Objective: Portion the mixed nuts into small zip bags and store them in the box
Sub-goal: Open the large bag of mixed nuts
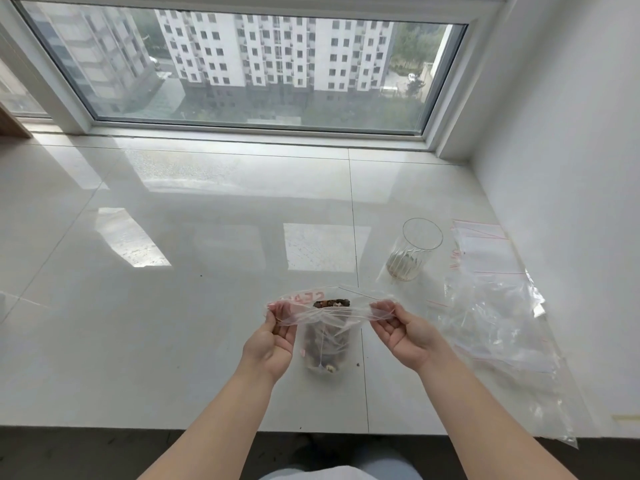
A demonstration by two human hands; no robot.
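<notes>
Both my hands are up over the white tiled sill (214, 237), apart, each pinching one end of the mouth of a small zip bag (327, 332). Left hand (273, 337) has the left corner between thumb and fingers, right hand (403, 332) has the right corner the same way, palms turned toward me. The bag hangs between them, mouth stretched wide, red print along the strip. Mixed nuts (330, 303) show dark at the mouth and more sit in the bottom of the bag, which looks to be touching or just above the sill; cannot tell which.

Step, as I read it: closing this portion. To do it well, I'd keep the strip taut and level, line up both lips so the tracks meet, shake the nuts down clear of the seal first since some ride high near the mouth, then press from one corner across to the other. Nuts caught in the track would stop it sealing. A few crumbs (357, 365) lie on the sill just right of the bag.

Glass cup (415, 249) stands further off to my right, nearly empty, only a pale residue at the bottom. Beside it along the wall is a pile of clear zip bags (491, 306), flat and crumpled, red seal lines visible. No storage box in view, so storing comes later. Window (242, 64) ahead, apartment blocks outside.
</notes>
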